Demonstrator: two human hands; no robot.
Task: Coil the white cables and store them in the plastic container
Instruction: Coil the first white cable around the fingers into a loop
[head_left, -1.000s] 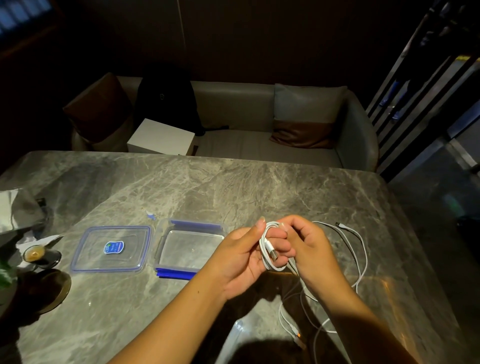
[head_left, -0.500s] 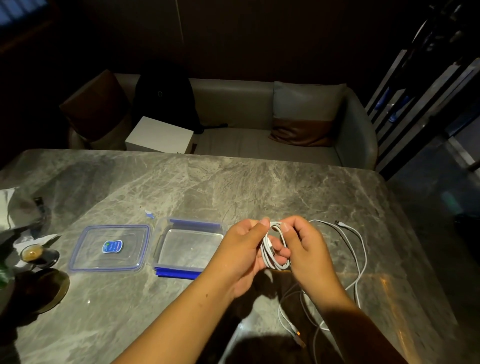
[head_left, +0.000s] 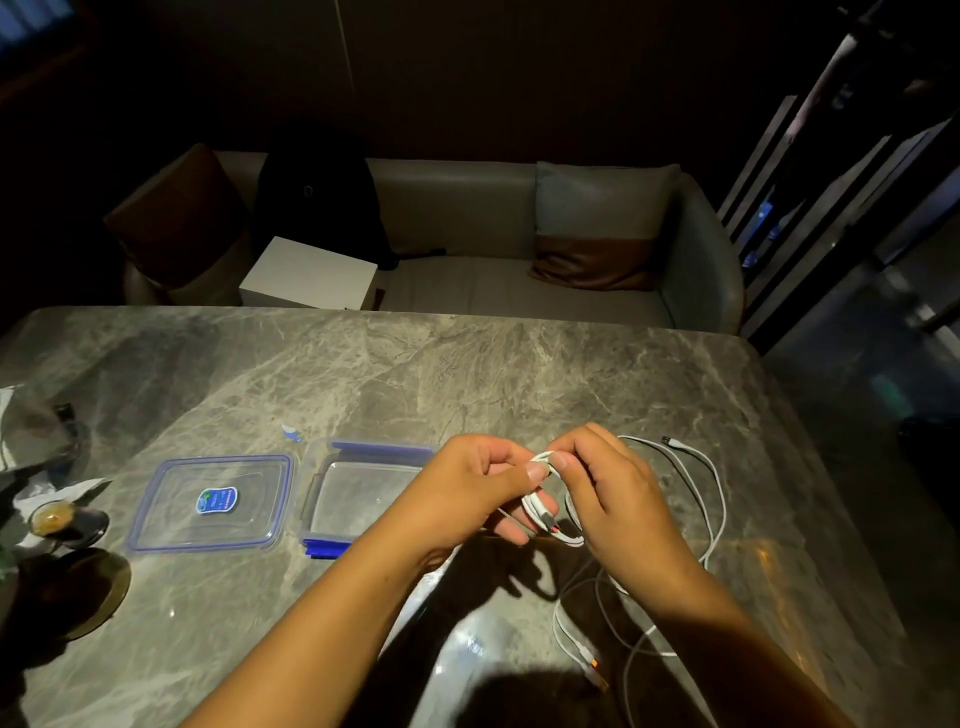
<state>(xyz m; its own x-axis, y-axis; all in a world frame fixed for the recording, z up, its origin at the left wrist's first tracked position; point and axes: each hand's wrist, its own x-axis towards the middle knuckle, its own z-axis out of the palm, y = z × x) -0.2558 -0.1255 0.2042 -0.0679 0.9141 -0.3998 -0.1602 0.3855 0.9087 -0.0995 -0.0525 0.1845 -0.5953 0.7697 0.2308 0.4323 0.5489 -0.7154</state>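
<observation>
My left hand and my right hand meet above the marble table, both pinching a small coil of white cable. The coil's loops hang between the fingers, with a plug end showing near its bottom. The rest of the white cable trails loose on the table to the right and toward the front edge. The open plastic container with blue clips sits just left of my left hand; its clear lid lies flat beside it.
A small cup on a dark saucer and crumpled paper sit at the table's left edge. A tiny blue-white item lies behind the container. Beyond the table stands a sofa with cushions, a white box and a dark bag.
Both hands have shifted slightly right and apart at the top. The coil now hangs lower between the fingers, and the loose cable has moved a little.
</observation>
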